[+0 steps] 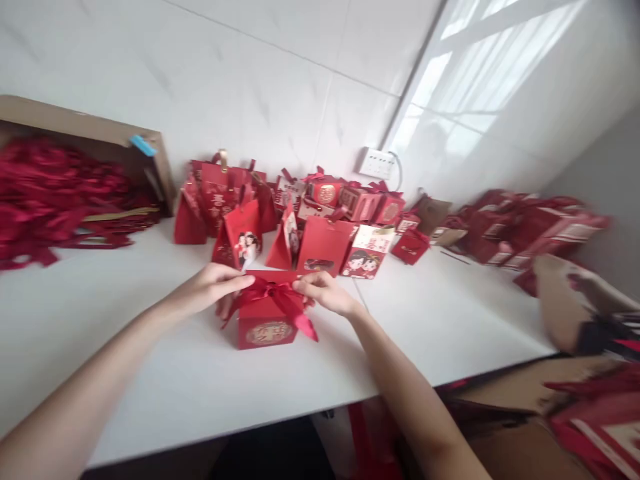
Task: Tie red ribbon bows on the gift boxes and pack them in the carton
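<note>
A red gift box [267, 325] with a gold round emblem on its front stands upright on the white table. A red satin ribbon [287, 300] is tied in a bow across its top, one tail hanging down the front right. My left hand [210, 288] pinches the bow's left loop between thumb and finger. On the other side, my right hand [325, 291] pinches the right loop. Close behind the hands stand a flat red gift bag [325, 243] and a white-and-red box with cartoon figures [366, 253].
Several finished red gift boxes [325, 193] line the wall. A cardboard box [85, 123] with a heap of red ribbons [55, 190] is at left. Red packages [525, 227] pile up at right, near cardboard boxes [525, 380] below the table edge. A power strip [376, 163] sits by the wall.
</note>
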The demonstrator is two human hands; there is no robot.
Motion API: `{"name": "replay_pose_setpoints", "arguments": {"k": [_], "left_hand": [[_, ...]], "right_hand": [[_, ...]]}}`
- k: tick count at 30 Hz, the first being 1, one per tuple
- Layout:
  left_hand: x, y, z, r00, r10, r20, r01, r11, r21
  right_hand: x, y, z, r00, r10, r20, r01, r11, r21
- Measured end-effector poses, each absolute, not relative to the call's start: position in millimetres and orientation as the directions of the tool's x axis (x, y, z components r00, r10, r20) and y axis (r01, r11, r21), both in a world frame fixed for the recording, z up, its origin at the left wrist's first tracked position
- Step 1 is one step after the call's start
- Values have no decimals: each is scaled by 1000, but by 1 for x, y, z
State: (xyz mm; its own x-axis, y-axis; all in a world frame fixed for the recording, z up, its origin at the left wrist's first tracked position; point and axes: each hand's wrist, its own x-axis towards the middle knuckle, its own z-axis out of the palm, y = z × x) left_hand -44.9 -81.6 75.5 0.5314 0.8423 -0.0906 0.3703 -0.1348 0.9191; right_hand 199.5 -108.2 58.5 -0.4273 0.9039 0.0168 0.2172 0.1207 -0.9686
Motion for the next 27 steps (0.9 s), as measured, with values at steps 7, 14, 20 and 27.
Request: {"name": "replay_pose_setpoints", "arguments": {"k": [7, 14, 20, 27], "left_hand": [[-48, -78, 72, 533, 844, -60, 339, -148, 929], [-42, -80, 76, 513, 858, -18, 337, -182, 924], [-46, -79, 68, 559, 828, 53, 289, -254, 923], [-46, -78, 64, 582, 805, 112, 233, -297, 926]], "right_hand": [[200, -103, 59, -440, 898, 8, 194, 104, -976], [203, -104, 54, -459, 888, 33, 200, 139, -970], [205, -106, 56, -487, 872, 51, 165, 149, -975], [208, -107, 57, -533, 844, 58, 133, 151, -979]]}}
